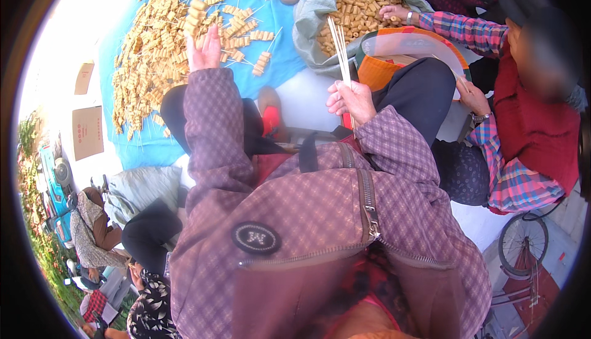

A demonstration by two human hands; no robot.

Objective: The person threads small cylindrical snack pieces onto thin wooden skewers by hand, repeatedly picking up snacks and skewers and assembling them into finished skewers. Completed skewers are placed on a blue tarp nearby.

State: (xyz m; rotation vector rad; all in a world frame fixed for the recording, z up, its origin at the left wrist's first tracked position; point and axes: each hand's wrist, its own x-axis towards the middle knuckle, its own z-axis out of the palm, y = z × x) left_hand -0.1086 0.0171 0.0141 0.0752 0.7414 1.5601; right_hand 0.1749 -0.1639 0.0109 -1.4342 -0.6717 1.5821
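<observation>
My left hand (206, 51) is raised over the blue sheet (281, 59), palm showing, fingers and thumb apart. Just past its fingertips is a blurred stick of short tan rolls (196, 17), seemingly clear of the fingers. Beneath and around it spreads a large heap of similar skewered rolls (152, 62), their thin sticks poking out. My right hand (352, 101) grips a small bundle of thin wooden skewers (340, 50) that points up and away from me, above my bent knee. A pale woven sack (307, 25) full of loose tan rolls (344, 9) lies beyond that hand.
At the right sits a co-worker, one hand (392, 13) in the sack's rolls, the other (473, 96) by thin sticks. An orange-trimmed bag (381, 73) stands between us. Cardboard boxes (87, 133) lie left; other people sit lower left. A bicycle wheel (524, 245) shows lower right.
</observation>
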